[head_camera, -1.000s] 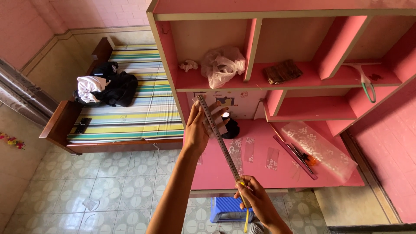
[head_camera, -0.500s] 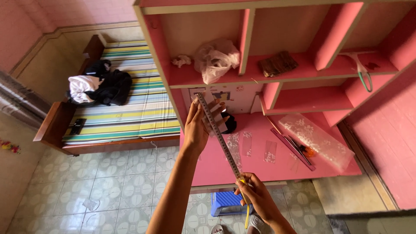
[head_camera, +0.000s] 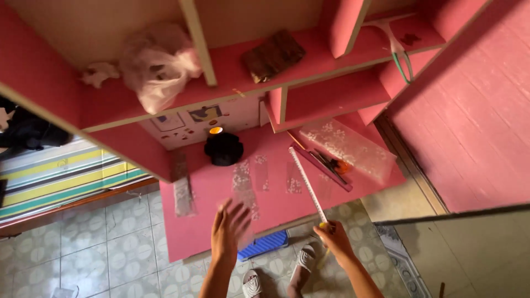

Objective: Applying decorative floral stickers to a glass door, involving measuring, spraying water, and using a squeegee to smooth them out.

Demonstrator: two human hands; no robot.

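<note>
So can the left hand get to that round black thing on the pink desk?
Probably yes. The left hand hovers open over the pink desk, and the round black thing sits further back with only flat clear strips between them. Nothing blocks the way.

Right hand [head_camera: 335, 239] gripping tape measure [head_camera: 307, 186]

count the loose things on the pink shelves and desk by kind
plastic bags: 2 – pink one, clear patterned one
brown bundle: 1
black round object: 1
squeegee: 1
tape measure, in right hand: 1
total: 6
</note>
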